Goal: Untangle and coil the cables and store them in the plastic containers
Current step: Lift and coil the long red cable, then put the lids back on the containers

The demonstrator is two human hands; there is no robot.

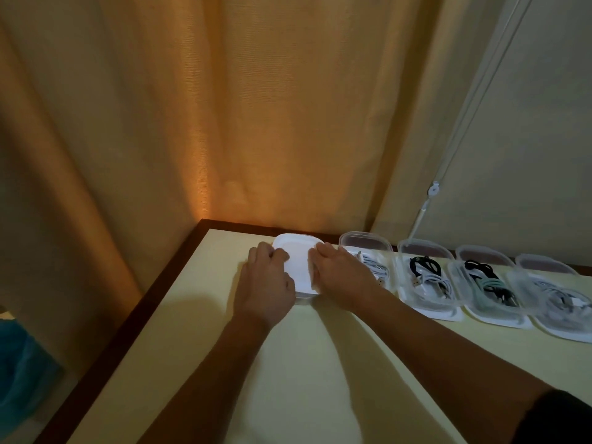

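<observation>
Left hand [267, 283] and right hand [339, 272], fingers flat, press our closed container [299, 251]; its long axis runs away between them.

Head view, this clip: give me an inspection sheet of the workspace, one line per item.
Surface: pale table with dark edge.
Job's things: closed box at the far left of the row; four open boxes to its right, lids tipped back.
Clutter: nothing seen.
Hands: left hand and right hand both lie on the closed box's lid; finger pose unclear.
Cables: white and black cables lie inside the open boxes; none loose on the table.
Surroundings: curtain behind; blue object at far left.
</observation>
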